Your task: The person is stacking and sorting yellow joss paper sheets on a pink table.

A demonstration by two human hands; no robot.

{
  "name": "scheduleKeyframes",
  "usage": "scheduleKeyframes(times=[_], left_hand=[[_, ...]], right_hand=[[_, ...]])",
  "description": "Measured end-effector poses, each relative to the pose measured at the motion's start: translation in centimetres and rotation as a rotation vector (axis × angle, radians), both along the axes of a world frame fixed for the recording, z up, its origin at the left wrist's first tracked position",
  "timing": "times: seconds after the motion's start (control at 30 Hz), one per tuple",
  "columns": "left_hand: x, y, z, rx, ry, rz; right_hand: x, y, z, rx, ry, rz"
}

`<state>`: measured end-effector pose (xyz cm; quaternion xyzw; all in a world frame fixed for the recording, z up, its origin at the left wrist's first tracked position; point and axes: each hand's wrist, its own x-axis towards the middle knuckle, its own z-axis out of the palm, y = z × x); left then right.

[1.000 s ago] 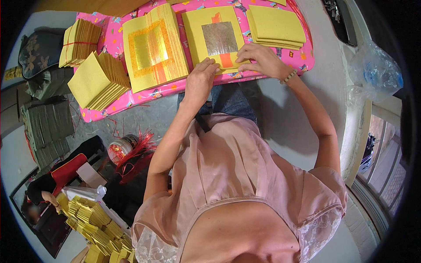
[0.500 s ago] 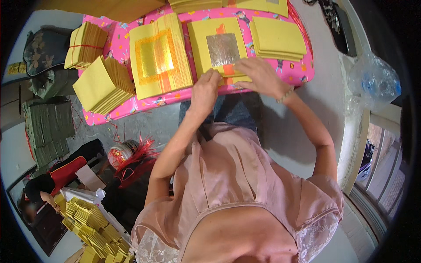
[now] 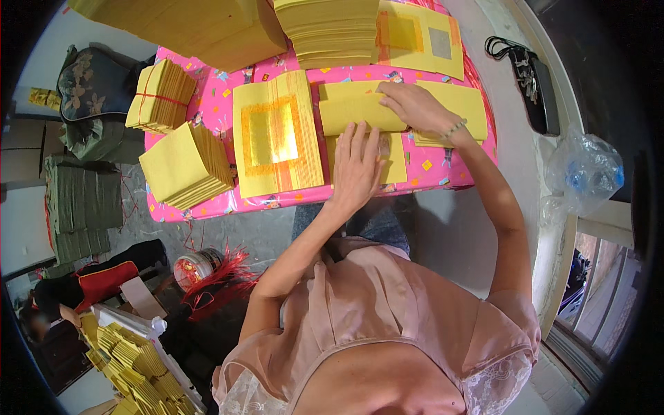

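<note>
A sheet of yellow paper [image 3: 349, 111] lies doubled over in front of me on the table, and part of a silvery patch shows on the layer beneath it. My left hand [image 3: 358, 162] rests on the near side of the fold with fingers stretched and spread. My right hand [image 3: 418, 109] lies over the sheet's right end, fingers extended together and thumb apart. Left of the sheet is a stack of yellow paper with a gold square [image 3: 277, 135] on top. To the right sits a pile of folded yellow sheets [image 3: 460, 104], partly under my right wrist.
A pink patterned cloth [image 3: 214, 90] covers the table. Folded yellow paper [image 3: 183, 166] and a red-tied bundle [image 3: 162, 93] stand left; tall paper stacks [image 3: 328, 34] stand behind. A clear plastic bag [image 3: 584, 173] hangs right. Another person [image 3: 104, 280] handles yellow paper at lower left.
The yellow sheet, which lay flat with its silvery patch showing, is now folded over away from me. Both hands have shifted, the left now spread flat. The whole view has tilted slightly.
</note>
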<state>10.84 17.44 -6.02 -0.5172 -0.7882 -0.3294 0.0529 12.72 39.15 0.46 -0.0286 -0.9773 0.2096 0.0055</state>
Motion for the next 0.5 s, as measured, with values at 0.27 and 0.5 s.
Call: scheduleKeyframes(times=[0.27,0.5], left_hand=[[-2.6,3.4,-2.1,-0.107,-0.017,0.077],[-3.3,3.7,-2.5,-0.167,-0.052,0.079]], right_hand=[[-5.1,2.7,-5.2,0.185,-0.029,-0.031],[-6.7,1.9,-5.7,0.167,-0.106,-0.022]])
